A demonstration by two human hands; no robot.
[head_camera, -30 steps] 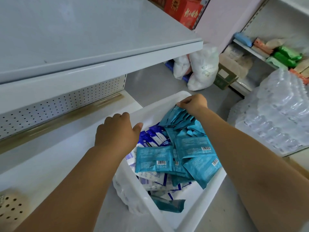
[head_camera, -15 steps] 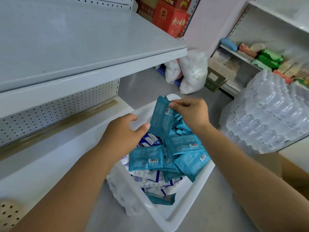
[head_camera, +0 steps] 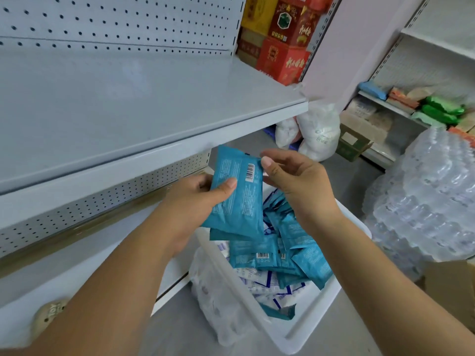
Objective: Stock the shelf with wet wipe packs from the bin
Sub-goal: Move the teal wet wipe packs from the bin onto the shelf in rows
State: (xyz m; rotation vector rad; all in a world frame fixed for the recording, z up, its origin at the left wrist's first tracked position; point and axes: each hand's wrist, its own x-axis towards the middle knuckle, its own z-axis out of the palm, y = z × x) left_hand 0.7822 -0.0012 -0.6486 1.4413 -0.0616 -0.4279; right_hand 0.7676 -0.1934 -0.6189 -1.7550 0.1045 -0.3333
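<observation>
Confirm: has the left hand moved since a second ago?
Yes. The left hand has risen from the white plastic bin toward the grey metal shelf edge, and now grips a teal wet wipe pack.

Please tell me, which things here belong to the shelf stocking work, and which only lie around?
Belong to the job:
teal pack, gripped by the left hand
right hand beside it
white bin with more packs
grey shelf

Only lying about:
red cartons
white sacks
wrapped water bottles
green packets
</observation>
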